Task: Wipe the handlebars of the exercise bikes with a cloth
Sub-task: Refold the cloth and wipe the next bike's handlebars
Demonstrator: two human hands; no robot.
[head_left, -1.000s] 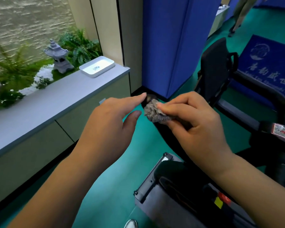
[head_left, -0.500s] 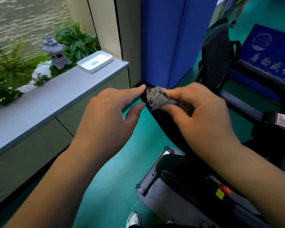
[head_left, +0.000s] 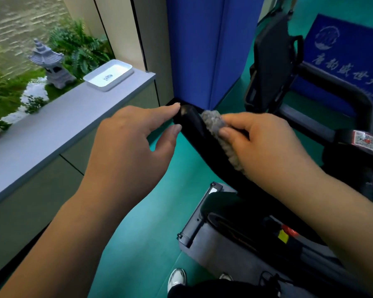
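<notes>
A shallow white rectangular tray [head_left: 108, 75] sits on a long grey counter top [head_left: 52, 127]. Behind it, a small grey stone pagoda lantern [head_left: 50, 64] stands among green ferns [head_left: 82, 48]. A blue fabric partition [head_left: 211, 48] rises from the teal floor [head_left: 151, 233].

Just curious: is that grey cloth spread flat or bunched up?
Bunched: the cloth is a crumpled wad in the right hand against the handlebar.

- The right hand [head_left: 265, 145] presses a grey cloth [head_left: 220, 134] onto the black handlebar [head_left: 194, 130].
- The left hand [head_left: 129, 147] steadies the bar's end, fingertips apparently touching.
</notes>
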